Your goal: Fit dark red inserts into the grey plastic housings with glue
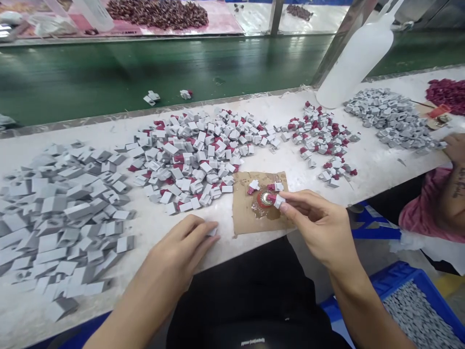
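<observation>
My right hand [319, 220] pinches a small grey piece with a dark red part [279, 201] over a round metal-and-red cap [266, 198]. That cap sits in a wet brown patch on a square of cardboard [243, 220]. Two more grey-and-red pieces, one of them whitish [254, 186], lie on the cardboard. My left hand [189, 242] rests on the white table left of the cardboard, its fingers closed around a small grey piece [212, 232] that is mostly hidden.
Large grey blocks [69, 208] heap at the left, grey-and-red pieces [196, 155] behind my hands. A white bottle [358, 60] leans by a metal post. Beyond runs a green belt [109, 82]. Another person's arm [454, 194] is at the right, above a blue crate [441, 295].
</observation>
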{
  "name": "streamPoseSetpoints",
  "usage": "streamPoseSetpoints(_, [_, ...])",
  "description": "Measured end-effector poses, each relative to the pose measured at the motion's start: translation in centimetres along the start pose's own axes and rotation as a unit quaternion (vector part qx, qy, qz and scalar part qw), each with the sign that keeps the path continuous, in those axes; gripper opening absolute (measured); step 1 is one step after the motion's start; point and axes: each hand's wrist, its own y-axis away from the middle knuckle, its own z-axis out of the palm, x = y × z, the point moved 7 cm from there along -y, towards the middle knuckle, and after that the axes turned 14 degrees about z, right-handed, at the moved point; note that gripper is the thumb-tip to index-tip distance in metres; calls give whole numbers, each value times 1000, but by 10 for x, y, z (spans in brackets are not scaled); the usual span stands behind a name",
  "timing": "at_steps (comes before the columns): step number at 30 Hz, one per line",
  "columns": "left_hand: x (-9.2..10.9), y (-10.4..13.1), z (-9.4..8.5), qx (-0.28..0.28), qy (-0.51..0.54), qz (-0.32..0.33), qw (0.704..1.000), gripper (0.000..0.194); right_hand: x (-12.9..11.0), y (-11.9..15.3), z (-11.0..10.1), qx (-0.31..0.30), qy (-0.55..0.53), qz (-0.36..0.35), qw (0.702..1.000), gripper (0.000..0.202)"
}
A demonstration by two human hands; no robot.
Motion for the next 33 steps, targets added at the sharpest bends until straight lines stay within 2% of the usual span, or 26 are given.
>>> streamPoseSetpoints(2, [0,0,-3,-19,11,16,1000,24,-3,0,0,0,13,-10,1000,19])
streamPoseSetpoints(4, [0,-5,-9,-1,22,14,1000,22,-7,0,-1,1,19,-13,1000,18])
streamPoseSetpoints(6, [1,-14,-13,38,60,-10,997,15,-11,1,-1,-1,7,-7,1000,17])
streamPoseSetpoints(8, [2,-26,-15,103,141,-51,983,11,-14,1,0,-11,-26,7,1000,18])
streamPoseSetpoints(11, [7,-46,-2,162,334,-116,921,12,-17,2,8,-49,-91,34,994,19])
streamPoseSetpoints(14, [18,-65,15,171,477,-133,852,12,-17,2,21,-101,-154,63,981,17])
streamPoseSetpoints(18, [25,-77,24,173,538,-122,816,17,-16,1,31,-131,-189,76,970,15])
streamPoseSetpoints(23, [25,-80,23,173,542,-113,815,12,-17,-1,31,-131,-183,66,972,16])
streamPoseSetpoints(27, [26,-83,20,167,527,-103,827,7,-23,1,30,-117,-119,47,985,18])
streamPoseSetpoints(30, [32,-84,11,168,506,-78,843,6,-34,5,34,-134,-95,30,986,22])
streamPoseSetpoints(33, [34,-83,-7,170,474,-55,862,6,-52,3,42,-180,-111,25,977,21])
